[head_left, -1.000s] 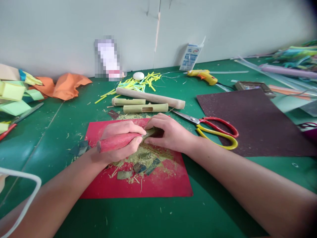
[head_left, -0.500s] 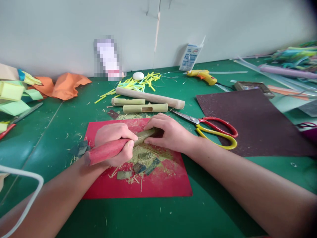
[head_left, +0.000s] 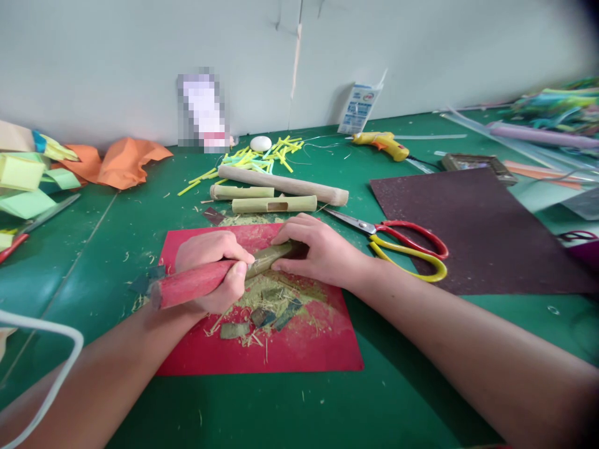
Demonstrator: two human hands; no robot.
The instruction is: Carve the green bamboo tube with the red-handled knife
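My left hand (head_left: 213, 269) is wrapped round the red handle of a tool (head_left: 185, 287), whose working end lies against a green bamboo piece (head_left: 267, 255). My right hand (head_left: 321, 252) presses down on that bamboo piece and holds it on a red mat (head_left: 304, 346). Bamboo shavings and small chips (head_left: 259, 315) lie on the mat below my hands. The tool's blade is hidden between my hands.
Behind the mat lie two cut bamboo sections (head_left: 274, 204) and a wooden stick (head_left: 283, 183). Red-and-yellow scissors (head_left: 405, 244), a dark sheet (head_left: 477, 231), a yellow glue gun (head_left: 382, 143), coloured paper strips (head_left: 262, 156) and folded papers (head_left: 32, 181) surround them on the green table.
My left hand has drawn the red-handled tool back to the left along the bamboo piece. My right hand has stayed in place.
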